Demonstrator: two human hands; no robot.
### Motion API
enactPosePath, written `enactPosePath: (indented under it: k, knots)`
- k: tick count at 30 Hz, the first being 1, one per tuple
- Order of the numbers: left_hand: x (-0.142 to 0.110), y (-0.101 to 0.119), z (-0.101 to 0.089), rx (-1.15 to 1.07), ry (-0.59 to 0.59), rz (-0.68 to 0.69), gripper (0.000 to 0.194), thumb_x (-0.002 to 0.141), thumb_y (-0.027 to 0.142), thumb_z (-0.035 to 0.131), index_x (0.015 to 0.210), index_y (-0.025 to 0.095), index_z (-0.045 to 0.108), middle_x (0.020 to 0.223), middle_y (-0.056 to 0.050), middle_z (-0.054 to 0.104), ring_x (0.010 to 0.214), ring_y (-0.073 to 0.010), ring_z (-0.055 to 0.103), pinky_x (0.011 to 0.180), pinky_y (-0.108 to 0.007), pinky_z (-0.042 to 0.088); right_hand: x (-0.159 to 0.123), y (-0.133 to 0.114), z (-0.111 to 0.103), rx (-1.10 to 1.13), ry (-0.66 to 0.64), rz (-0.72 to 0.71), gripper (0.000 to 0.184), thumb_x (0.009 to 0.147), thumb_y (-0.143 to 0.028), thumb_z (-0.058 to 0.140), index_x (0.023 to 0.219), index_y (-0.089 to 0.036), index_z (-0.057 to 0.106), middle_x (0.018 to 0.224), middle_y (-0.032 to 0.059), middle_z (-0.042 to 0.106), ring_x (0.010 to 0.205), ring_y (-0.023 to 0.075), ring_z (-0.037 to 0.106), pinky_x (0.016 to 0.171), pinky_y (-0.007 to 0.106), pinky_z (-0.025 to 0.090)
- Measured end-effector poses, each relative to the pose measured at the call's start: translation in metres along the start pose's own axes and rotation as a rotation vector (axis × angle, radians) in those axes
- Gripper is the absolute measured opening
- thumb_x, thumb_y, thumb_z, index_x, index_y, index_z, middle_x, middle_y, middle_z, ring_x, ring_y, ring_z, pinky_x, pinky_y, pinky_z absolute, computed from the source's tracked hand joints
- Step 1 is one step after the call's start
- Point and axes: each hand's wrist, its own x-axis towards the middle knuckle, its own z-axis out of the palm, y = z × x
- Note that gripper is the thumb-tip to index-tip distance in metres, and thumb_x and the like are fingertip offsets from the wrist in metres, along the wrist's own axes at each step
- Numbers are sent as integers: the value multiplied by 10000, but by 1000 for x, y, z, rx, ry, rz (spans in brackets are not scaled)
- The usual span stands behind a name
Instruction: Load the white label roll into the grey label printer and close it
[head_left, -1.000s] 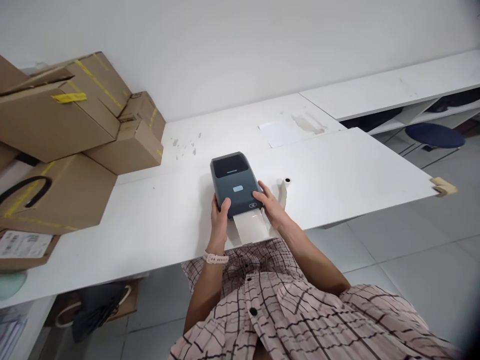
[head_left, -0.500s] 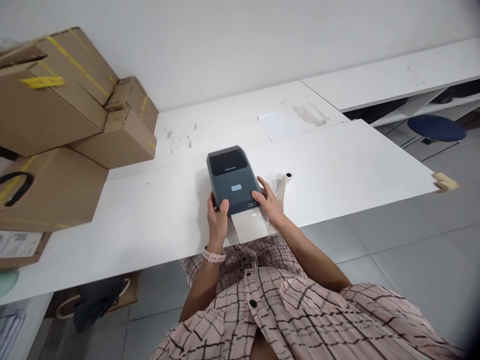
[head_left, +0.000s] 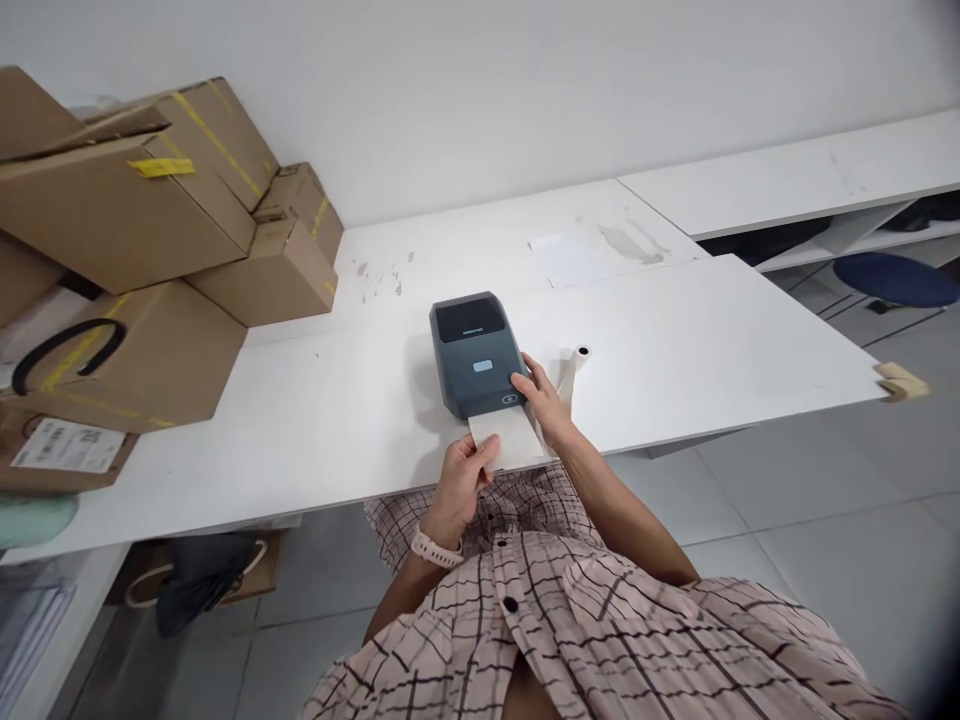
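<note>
standing at the far left, cardboard boxes (head_left: 169,365) are stacked on the white table (head_left: 675,370), well apart from the hands. next comes the left hand (head_left: 459,487), a pale pink band (head_left: 437,547) around its wrist. its thumb lies on top of the paper strip (head_left: 521,440) and the fingers curl beneath, a narrow pinch on the strip's left side. that pinch is probably best held flat and low, in line with the printer, since an upward or sideways tug could crease the paper or set it askew; a hold nearer the strip's middle would likely spread the load more evenly.

the dark printer (head_left: 476,352) sits near the table's front edge, the strip reaching from under its near side toward that edge. to its right, the right hand (head_left: 547,410) grips the near corner, thumb on top and fingers along the side, some of them hidden. light, steady pressure there should keep the body from sliding better than a hard squeeze. just beyond is a small paper roll (head_left: 582,352), its loose tail running toward the right hand; whether they touch, i cannot tell, so the wrist should mind it.
</note>
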Motion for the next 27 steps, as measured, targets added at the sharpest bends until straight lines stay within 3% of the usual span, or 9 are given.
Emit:
enactPosePath:
  k: [3, 6, 9, 11, 14, 16, 21, 24, 27]
  knots:
    - [-3, -3, -9, 179, -2, 61, 511, 712, 649, 746, 640, 174, 570, 520, 41, 481, 456, -77, 386, 461, -237, 314, -7, -19, 0, -329, 121, -282, 653, 904, -552, 593, 1472, -271, 435, 1545, 106, 479, 1440, 316, 418, 1163, 557, 370]
    - [-5, -9, -24, 333, 54, 173, 538, 873, 638, 581, 578, 194, 506, 490, 33, 423, 480, -101, 410, 509, -251, 354, -14, -41, 5, -676, 119, -668, 474, 968, -389, 536, 1420, -261, 474, 1336, 89, 664, 1427, 295, 428, 1168, 558, 348]
    - [-4, -7, -36, 373, 230, 309, 453, 937, 586, 514, 734, 195, 619, 652, -8, 564, 598, -128, 511, 550, -251, 406, -17, -55, 14, -925, 1, -906, 434, 988, -272, 499, 1417, -231, 449, 1124, 69, 754, 1343, 274, 526, 1187, 530, 299]
    - [2, 0, -40, 365, 343, 395, 395, 945, 568, 514, 943, 207, 674, 917, -56, 678, 806, -165, 620, 643, -260, 482, -17, -59, 21, -1052, -25, -965, 395, 993, -245, 479, 1385, -203, 463, 1101, 80, 751, 1234, 268, 606, 1195, 518, 265]
    - [15, 13, -34, 380, 410, 515, 458, 955, 541, 521, 1296, 243, 594, 1392, -100, 593, 1245, -227, 576, 960, -327, 508, -13, -65, 27, -1139, -49, -938, 314, 1004, -263, 450, 1301, -186, 516, 1042, 89, 743, 1060, 254, 670, 1174, 497, 278]
    - [25, 19, -25, 397, 380, 547, 560, 955, 536, 531, 1442, 263, 485, 1550, -97, 464, 1397, -251, 469, 1098, -368, 444, -10, -69, 27, -1121, -93, -899, 289, 1012, -294, 440, 1269, -201, 532, 1013, 77, 740, 1000, 247, 680, 1166, 494, 286]
    - [36, 18, -9, 371, 316, 537, 725, 947, 578, 524, 1574, 290, 302, 1655, -79, 316, 1499, -275, 351, 1183, -392, 386, -16, -54, 14, -819, -93, -747, 393, 1007, -384, 484, 1372, -241, 464, 1215, 84, 696, 1187, 255, 628, 1194, 525, 259]
    - [35, 11, -12, 335, 303, 485, 746, 963, 614, 453, 1606, 309, 231, 1694, -51, 226, 1538, -263, 272, 1216, -381, 340, -27, -29, 6, -574, 66, -530, 609, 975, -500, 527, 1493, -229, 355, 1527, 147, 480, 1425, 297, 436, 1174, 532, 323]
    - [35, 6, -16, 384, 319, 462, 729, 975, 646, 365, 1611, 316, 231, 1709, -16, 168, 1572, -245, 155, 1257, -399, 254, -33, -12, 4, -398, 94, -321, 696, 962, -581, 519, 1533, -237, 320, 1605, 141, 381, 1474, 306, 370, 1179, 539, 338]
